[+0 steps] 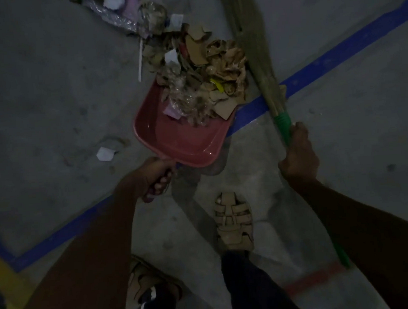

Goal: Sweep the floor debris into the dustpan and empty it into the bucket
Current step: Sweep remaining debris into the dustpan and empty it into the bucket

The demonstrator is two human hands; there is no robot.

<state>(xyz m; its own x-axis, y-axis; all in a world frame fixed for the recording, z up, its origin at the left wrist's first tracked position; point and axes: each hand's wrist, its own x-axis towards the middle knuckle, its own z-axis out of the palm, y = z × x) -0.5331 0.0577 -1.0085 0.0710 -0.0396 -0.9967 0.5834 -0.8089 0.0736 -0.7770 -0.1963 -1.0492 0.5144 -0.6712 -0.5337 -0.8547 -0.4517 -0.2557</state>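
Head view, dim light. The left hand [155,176] grips the handle of a red dustpan [182,136] resting on the concrete floor [49,92] across a blue tape line [336,55]. Debris [202,79] of cardboard scraps and plastic lies heaped at the pan's mouth, partly inside. The right hand [298,153] clasps the green handle of a broom [254,44], its bristles beside the heap.

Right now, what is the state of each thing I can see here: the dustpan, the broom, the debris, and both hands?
dustpan: on the floor, partly filled at its mouth.
broom: tilted, bristles beside the pile.
debris pile: partly in the dustpan, partly on the floor.
white paper scrap: alone on the floor, left of the dustpan.
left hand: grips the dustpan handle.
right hand: grips the green broom handle.
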